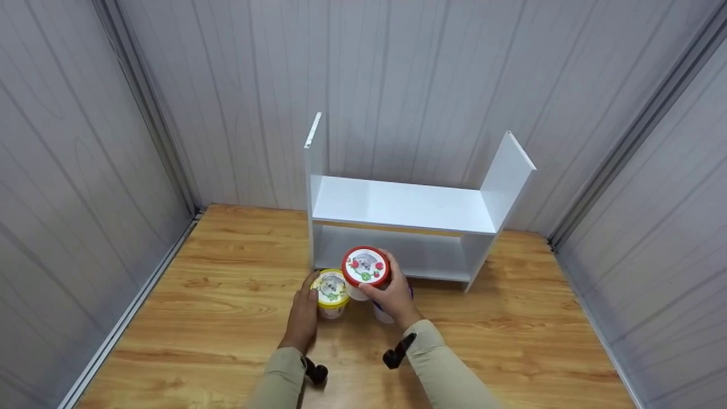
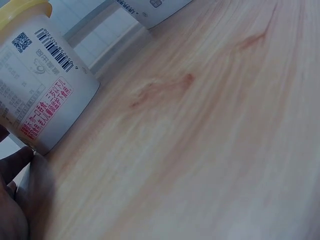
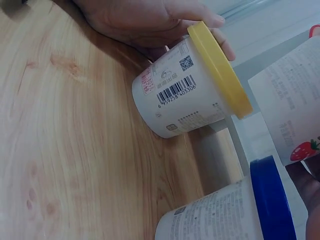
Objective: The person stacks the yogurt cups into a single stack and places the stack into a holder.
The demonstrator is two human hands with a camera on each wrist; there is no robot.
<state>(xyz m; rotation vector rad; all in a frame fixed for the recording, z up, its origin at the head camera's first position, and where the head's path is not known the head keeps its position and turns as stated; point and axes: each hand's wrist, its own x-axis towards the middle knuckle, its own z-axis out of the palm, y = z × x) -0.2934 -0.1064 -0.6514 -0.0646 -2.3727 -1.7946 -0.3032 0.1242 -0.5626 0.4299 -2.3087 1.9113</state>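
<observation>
My right hand (image 1: 399,296) grips a white tub with a red lid (image 1: 366,266), raised above the wooden tabletop, thumb on the near side and fingers on the far side. Its strawberry-printed wall (image 3: 292,107) shows in the right wrist view. Beside my left hand (image 1: 303,316) stands a yellow-lidded tub (image 1: 331,288), upright on the wood, its barcode side (image 2: 42,75) facing the left wrist camera. The left fingers lie along its outer side, fairly straight. A blue-lidded tub (image 3: 272,200) stands close by, mostly covered by the right hand in the head view.
Directly behind the tubs stands a white two-level shelf (image 1: 403,204) with upright side panels and an open top. Grey panelled walls (image 1: 386,74) enclose the wooden tabletop (image 1: 227,295) at the back and both sides.
</observation>
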